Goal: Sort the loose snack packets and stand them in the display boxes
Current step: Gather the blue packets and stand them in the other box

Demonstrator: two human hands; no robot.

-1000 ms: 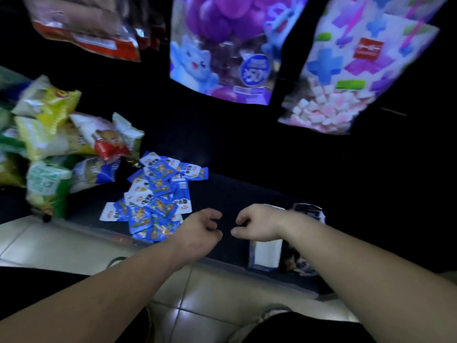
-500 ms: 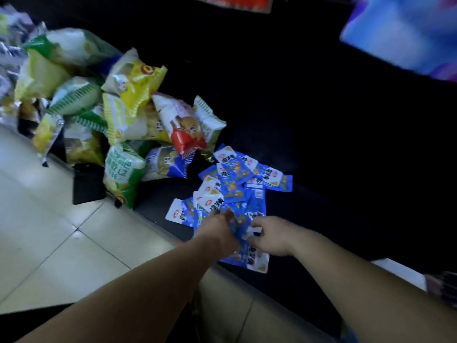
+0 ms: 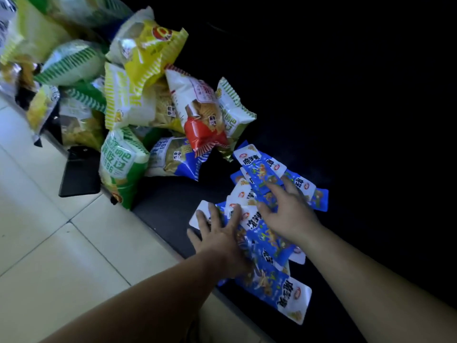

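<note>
A heap of small blue and white snack packets (image 3: 267, 253) lies on a dark low shelf (image 3: 168, 204) at the floor's edge. My left hand (image 3: 217, 233) lies flat on the near left side of the heap, fingers spread and straight. My right hand (image 3: 286, 209) rests on the middle of the heap with its fingers spread over the packets. Neither hand holds a packet. One packet (image 3: 289, 298) juts toward me at the near end. No display box is in view.
A pile of large crisp bags (image 3: 148, 102) in yellow, green, white and red leans on the shelf to the left of the packets. A black flat object (image 3: 79, 172) lies on the pale tiled floor (image 3: 61, 243). The space behind the packets is dark.
The view swung left and down toward the packet heap. Both hands went from curled fists near a white box to lying spread on the blue packets.
</note>
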